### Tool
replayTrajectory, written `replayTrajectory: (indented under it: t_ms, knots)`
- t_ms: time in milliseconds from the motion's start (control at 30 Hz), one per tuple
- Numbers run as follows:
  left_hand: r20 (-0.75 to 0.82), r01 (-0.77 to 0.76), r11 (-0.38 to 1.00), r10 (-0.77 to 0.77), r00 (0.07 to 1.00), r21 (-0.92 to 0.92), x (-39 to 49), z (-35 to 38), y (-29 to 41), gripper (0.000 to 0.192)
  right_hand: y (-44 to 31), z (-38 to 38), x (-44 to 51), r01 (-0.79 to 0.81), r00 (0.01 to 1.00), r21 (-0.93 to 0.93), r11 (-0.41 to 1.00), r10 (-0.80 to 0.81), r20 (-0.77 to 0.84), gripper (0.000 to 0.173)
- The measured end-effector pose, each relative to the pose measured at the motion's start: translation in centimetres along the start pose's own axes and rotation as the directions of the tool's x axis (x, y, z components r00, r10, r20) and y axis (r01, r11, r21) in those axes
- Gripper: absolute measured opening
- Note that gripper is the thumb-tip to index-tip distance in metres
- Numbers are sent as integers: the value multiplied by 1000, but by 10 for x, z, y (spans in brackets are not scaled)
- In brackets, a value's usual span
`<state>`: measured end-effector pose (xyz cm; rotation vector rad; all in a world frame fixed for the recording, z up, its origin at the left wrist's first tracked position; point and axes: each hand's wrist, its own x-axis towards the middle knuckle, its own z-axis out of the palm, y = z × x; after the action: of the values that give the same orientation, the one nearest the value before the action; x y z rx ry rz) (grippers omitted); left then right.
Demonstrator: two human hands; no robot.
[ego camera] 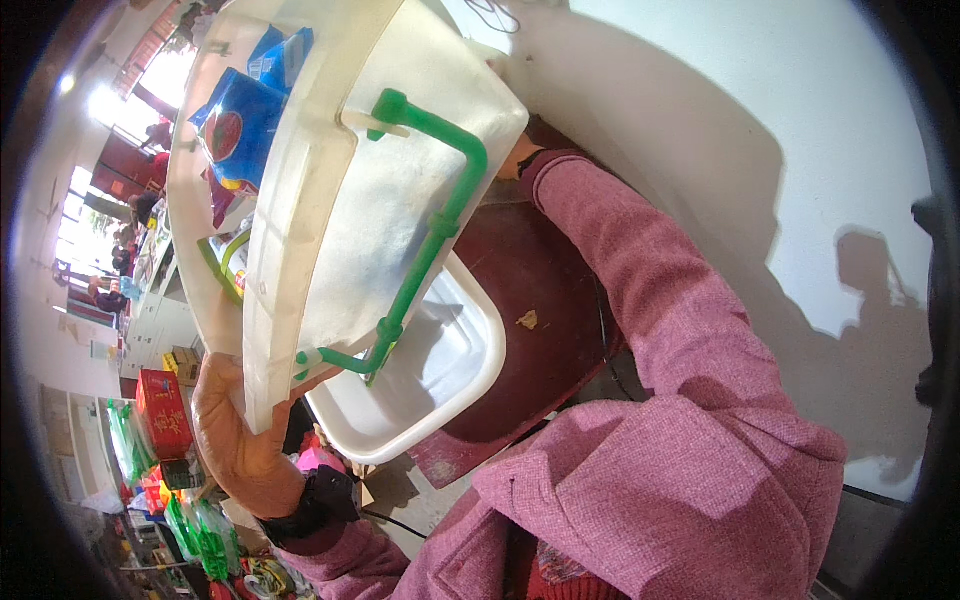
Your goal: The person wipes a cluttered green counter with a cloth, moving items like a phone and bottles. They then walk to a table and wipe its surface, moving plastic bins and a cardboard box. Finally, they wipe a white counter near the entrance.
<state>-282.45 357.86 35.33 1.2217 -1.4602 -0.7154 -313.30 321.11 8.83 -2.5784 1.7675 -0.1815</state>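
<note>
A translucent plastic storage bin (420, 67) with a green handle (450, 202) is held up and tilted, its open side facing left. Inside it lie blue snack packets (244, 124) and a green-edged package (236, 259). My left hand (244, 450) grips the bin's lower rim near one end of the handle. At the bin's far side is my right hand (516, 157), its fingers mostly hidden behind the base. Partly covered by the raised bin, a white plastic basin (491, 360) stands below on a dark red tabletop (540, 262).
A pale wall (847, 150) bearing shadows rises close on the right. A dark cable (607, 337) runs by the tabletop. On the left are a red box (161, 412), green plastic bottles (206, 532) and white cabinets (157, 337). People are blurred in the far background.
</note>
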Motion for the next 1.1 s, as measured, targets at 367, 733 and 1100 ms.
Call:
replayTrajectory:
  t_ms: [367, 733, 1100]
  knots:
    - [-54, -144, 960, 162, 985, 241, -10, 13, 7, 21, 22, -30, -88, -335, 939, -52, 941, 337, 62, 52]
    - [245, -363, 928, 334, 910, 82, -17, -12, 7, 22, 11, -48, -335, -435, 900, -90, 896, 435, -26, 50]
    - [248, -283, 954, 299, 922, -101, -38, -33, 17, 35, -15, -142, -437, -456, 867, 206, 866, 484, -114, 40]
